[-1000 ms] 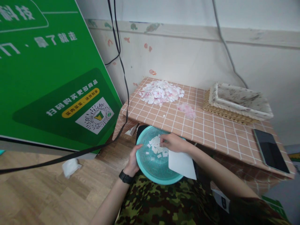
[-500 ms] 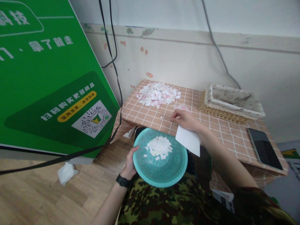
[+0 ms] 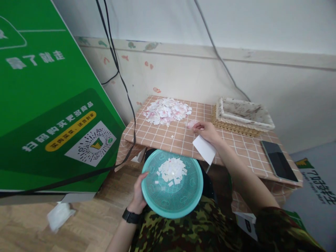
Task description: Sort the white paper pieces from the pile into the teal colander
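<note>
The left hand [image 3: 139, 192] gripped the rim of a teal colander [image 3: 174, 206], its fingers beneath hidden. White paper scraps [image 3: 172, 169] lay heaped in the colander, below the tabletop [image 3: 154, 136] edge. The right hand [image 3: 206, 133] held a white sheet [image 3: 204, 148], partly covered by the hand. Its fingertips, drawn together, met a small pinkish pile [image 3: 190, 124], partly hidden; whether they pinched any of it I could not tell. The green panel [image 3: 31, 91] was cut off at left; a pale bundle [image 3: 59, 215] on the floor was blurred.

Left hand [image 3: 139, 196] gripping teal basket [image 3: 173, 204], right hand [image 3: 209, 133] holding white card [image 3: 204, 148]
</note>
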Demonstrator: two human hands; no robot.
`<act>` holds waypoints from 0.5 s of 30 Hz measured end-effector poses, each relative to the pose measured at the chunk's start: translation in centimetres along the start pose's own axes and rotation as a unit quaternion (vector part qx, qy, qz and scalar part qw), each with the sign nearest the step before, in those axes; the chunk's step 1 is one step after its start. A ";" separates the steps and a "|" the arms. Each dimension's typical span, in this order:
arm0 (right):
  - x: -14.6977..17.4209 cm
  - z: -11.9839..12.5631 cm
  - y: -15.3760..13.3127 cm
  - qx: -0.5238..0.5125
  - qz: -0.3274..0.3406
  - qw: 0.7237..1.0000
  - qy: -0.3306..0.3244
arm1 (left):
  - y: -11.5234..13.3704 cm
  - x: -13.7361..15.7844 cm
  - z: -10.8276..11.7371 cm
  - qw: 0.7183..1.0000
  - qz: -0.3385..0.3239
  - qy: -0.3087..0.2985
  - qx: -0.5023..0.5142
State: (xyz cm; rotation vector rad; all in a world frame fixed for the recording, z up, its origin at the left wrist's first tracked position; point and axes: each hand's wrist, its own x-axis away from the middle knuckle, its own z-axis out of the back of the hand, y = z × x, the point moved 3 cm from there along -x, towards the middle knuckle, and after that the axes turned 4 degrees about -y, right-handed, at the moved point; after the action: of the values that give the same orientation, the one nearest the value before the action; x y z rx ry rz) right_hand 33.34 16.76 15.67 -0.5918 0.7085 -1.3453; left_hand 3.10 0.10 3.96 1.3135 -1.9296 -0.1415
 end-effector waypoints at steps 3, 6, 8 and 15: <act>-0.3 -0.3 -0.1 -0.016 -0.033 0.999 -0.012 | 0.0 0.1 -0.1 1.000 -0.002 0.001 -0.009; -0.6 -0.4 0.0 0.014 -0.059 0.998 0.009 | 0.0 0.3 -0.1 1.000 -0.005 0.008 -0.012; -0.7 -0.4 0.2 0.029 -0.059 0.998 0.008 | 0.0 0.3 -0.1 1.000 -0.006 0.015 -0.013; -0.8 0.0 0.7 0.106 -0.050 0.991 0.063 | 0.0 0.1 0.2 1.000 -0.003 0.024 -0.001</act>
State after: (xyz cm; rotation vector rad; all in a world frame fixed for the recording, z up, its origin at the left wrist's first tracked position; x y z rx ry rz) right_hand 33.77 17.66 15.25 -0.3793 0.6337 -1.5382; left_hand 2.99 -0.03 3.86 1.3091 -1.8852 -0.1134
